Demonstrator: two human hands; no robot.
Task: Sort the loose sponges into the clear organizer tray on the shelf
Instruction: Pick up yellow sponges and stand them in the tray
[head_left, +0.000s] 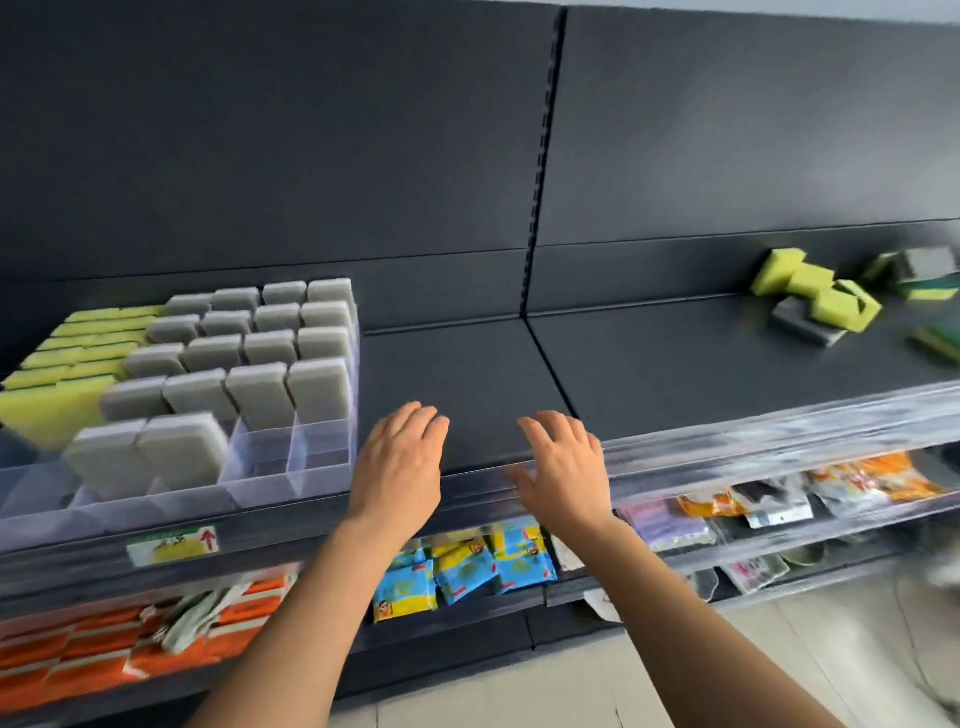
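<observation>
The clear organizer tray (319, 467) stands on the dark shelf at the left. Its rows hold several upright grey sponges (260, 395) and yellow sponges (78, 358); two front right compartments hold nothing. A loose pile of yellow and grey sponges (815, 301) lies at the far right of the shelf, blurred. My left hand (400, 467) and my right hand (566, 467) hover over the shelf's front edge just right of the tray, fingers spread, holding nothing.
A clear plastic front rail (727, 447) runs along the shelf edge. The lower shelf holds orange packs (78, 649), blue and yellow packets (462, 566) and mixed bagged goods (779, 499). Bare dark shelf surface (649, 358) lies between tray and pile.
</observation>
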